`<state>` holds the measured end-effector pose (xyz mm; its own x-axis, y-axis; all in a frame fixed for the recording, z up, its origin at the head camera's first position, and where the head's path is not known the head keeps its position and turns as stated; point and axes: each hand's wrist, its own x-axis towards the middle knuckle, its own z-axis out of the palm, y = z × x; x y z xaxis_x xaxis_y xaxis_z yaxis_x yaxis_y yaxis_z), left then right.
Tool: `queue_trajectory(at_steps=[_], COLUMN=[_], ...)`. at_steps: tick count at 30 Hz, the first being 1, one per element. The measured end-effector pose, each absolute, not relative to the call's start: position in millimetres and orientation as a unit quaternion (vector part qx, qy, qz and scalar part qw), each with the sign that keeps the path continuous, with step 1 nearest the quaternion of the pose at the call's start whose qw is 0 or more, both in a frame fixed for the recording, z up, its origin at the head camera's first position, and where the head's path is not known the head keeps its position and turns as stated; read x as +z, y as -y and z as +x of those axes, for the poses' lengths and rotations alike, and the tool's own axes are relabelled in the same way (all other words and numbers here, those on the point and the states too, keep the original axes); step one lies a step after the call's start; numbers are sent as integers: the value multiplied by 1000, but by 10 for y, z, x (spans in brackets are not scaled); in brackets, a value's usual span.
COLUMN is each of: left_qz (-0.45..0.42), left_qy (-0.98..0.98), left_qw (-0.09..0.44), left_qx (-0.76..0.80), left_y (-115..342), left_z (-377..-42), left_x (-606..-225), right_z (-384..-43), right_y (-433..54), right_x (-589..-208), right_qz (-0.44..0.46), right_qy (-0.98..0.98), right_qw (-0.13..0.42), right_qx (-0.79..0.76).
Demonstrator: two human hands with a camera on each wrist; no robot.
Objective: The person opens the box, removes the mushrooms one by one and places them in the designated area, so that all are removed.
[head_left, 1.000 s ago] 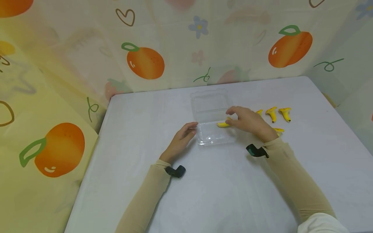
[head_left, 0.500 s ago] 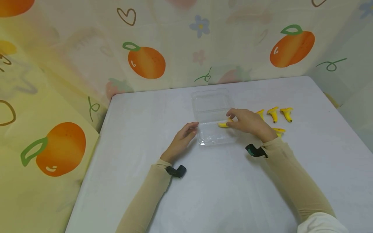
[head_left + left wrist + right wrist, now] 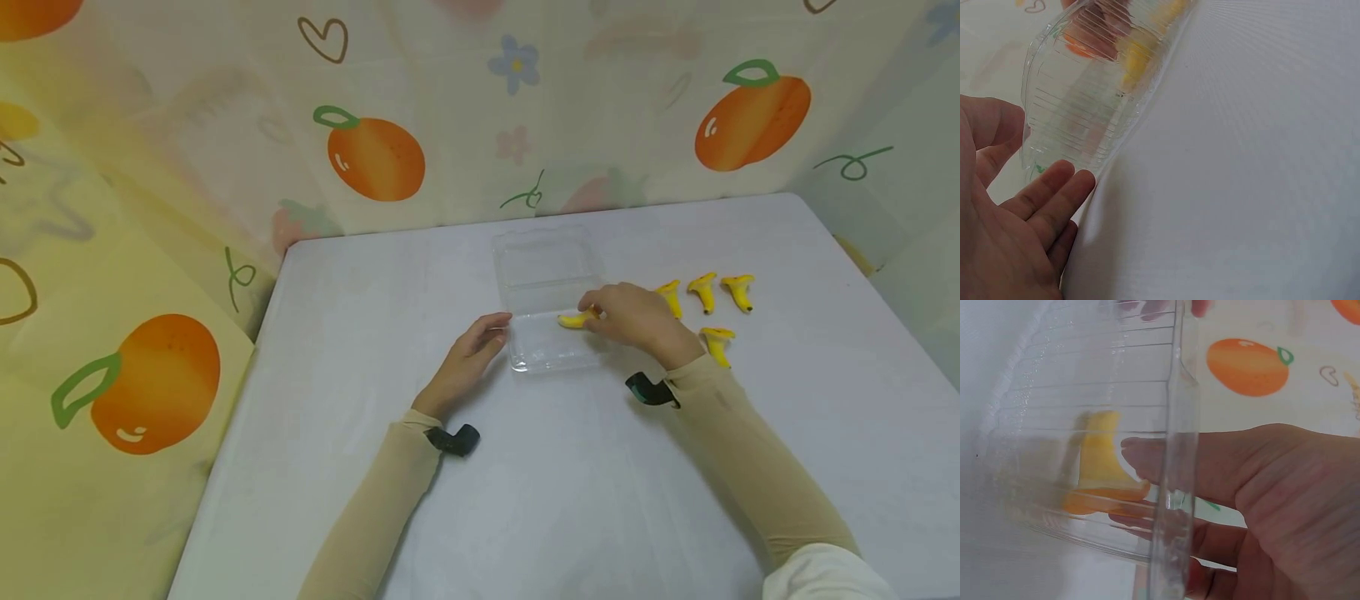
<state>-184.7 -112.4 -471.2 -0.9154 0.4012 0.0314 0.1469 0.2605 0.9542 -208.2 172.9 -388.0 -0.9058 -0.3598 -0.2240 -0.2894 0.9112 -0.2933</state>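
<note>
A clear plastic clamshell box (image 3: 551, 358) lies on the table with its lid (image 3: 546, 260) folded back, away from the person. Inside the box is a yellow, trumpet-shaped mushroom (image 3: 572, 321), its stem pointing left in the head view. My right hand (image 3: 633, 317) reaches over the box's right side and pinches the mushroom's cap end between thumb and fingers, seen through the clear wall in the right wrist view. At the left wall, my left hand (image 3: 468, 362) rests its extended fingertips against the box. In the left wrist view those fingers (image 3: 1054, 200) are relaxed.
Several more yellow mushrooms (image 3: 702, 292) lie on the table right of the box, one (image 3: 717, 344) nearer the right forearm. A white cloth covers the table (image 3: 570, 500). Behind it hangs a curtain (image 3: 450, 83) printed with oranges.
My right hand's fingers have come down and closed in on the mushroom in the box, which has shifted slightly. The left hand stays at the box's left side.
</note>
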Motion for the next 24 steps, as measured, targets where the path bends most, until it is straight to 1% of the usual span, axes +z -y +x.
queue_trajectory(at_steps=[15, 24], left_qz=[177, 180], left_qy=[-786, -782], left_qw=[109, 108], left_qx=[583, 588], left_y=[1130, 1125], left_z=[-1849, -1852], left_x=[-4707, -4705], right_z=[-2083, -2076], right_y=[-1719, -1734], right_x=[-3931, -3928], right_qz=[-172, -159], right_qy=[-970, -973], right_qw=[113, 94], right_qx=[-126, -141])
